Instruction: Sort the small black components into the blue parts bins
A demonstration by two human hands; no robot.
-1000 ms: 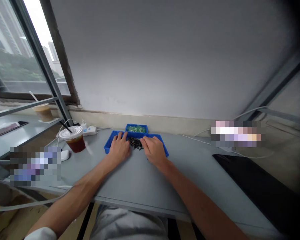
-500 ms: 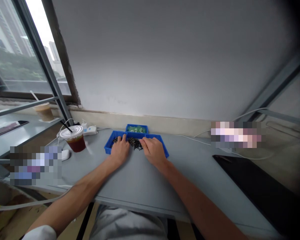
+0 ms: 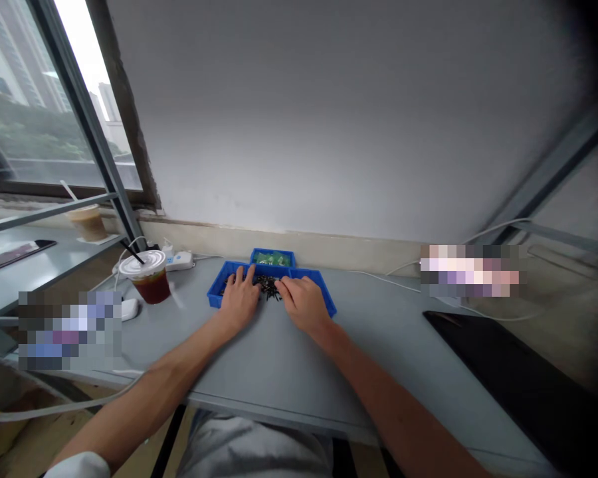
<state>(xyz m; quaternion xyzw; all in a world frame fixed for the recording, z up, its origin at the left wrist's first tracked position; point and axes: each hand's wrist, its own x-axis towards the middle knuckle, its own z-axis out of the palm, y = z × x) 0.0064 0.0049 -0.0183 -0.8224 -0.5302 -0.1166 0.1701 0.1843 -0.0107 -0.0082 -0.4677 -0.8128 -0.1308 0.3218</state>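
Small dark, thin pieces (image 3: 268, 288), perhaps screws or pins, lie in a loose pile between my hands, by the blue trays. My left hand (image 3: 240, 297) rests over the left blue tray (image 3: 213, 292), palm down with its fingers spread. More dark bits show past its fingers inside that tray. At the pile's right side, my right hand (image 3: 306, 302) has its fingers curled and pinched together; whatever they hold is hidden. This hand covers much of the right blue tray (image 3: 329, 300). Behind stands a smaller blue tray (image 3: 274, 253) with green items in it.
A lidded cup of dark red drink (image 3: 150, 282) stands at the left, near a white power strip (image 3: 179, 260) and a white mouse (image 3: 130, 309). A black mat (image 3: 498, 372) lies on the right of the grey table (image 3: 279, 378). Cables run along the wall.
My right hand has shifted slightly left toward the pile. The fingers of my left hand have spread and moved a little over the left tray.
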